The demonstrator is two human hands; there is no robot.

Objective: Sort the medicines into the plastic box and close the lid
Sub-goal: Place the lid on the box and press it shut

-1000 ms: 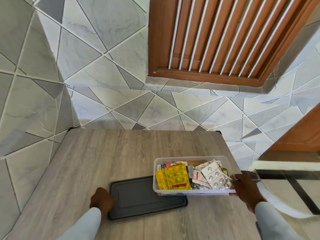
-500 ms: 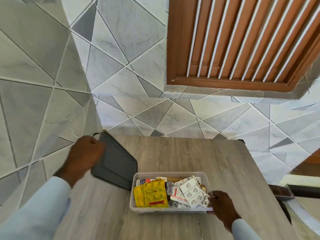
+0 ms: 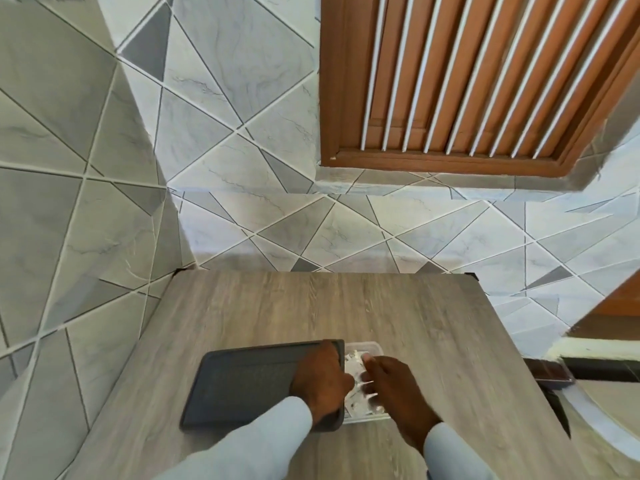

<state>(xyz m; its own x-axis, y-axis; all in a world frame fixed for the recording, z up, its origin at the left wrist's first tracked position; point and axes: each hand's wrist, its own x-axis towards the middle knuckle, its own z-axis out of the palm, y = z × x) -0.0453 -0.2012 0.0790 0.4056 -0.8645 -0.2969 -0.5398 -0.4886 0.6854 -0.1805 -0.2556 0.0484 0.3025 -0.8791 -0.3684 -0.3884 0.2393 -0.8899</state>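
Nearest the camera, two pale blue sleeves (image 3: 242, 441) reach in from the bottom edge over the grey wood-grain table (image 3: 346, 306). The left hand (image 3: 320, 382) lies on the right end of the dark grey lid (image 3: 242, 382), fingers curled over its far right edge and gripping it; half a second ago this same hand held the lid raised and tilted at the far left, clear of the box, so the lid has swung across and come down. It now covers most of the clear plastic box (image 3: 372, 348), which stands near the front of the table, a little right of centre, with only its right end showing past the lid. There a few silver blister packs (image 3: 353, 360) of the medicines can be seen inside; the yellow sachets visible earlier are now hidden under the lid. The right hand (image 3: 394, 386) has left the box's right wall and hovers over the uncovered end, fingers bent loosely and holding nothing, close to the left hand. The lid sits shifted to the left and seems not to be seated yet, so sorting looks finished and closing is the step in hand: the lid probably needs sliding right and pressing down. Farther off lie bare tabletop, then the tiled wall (image 3: 277, 220) and a slatted wooden shutter (image 3: 467, 81).
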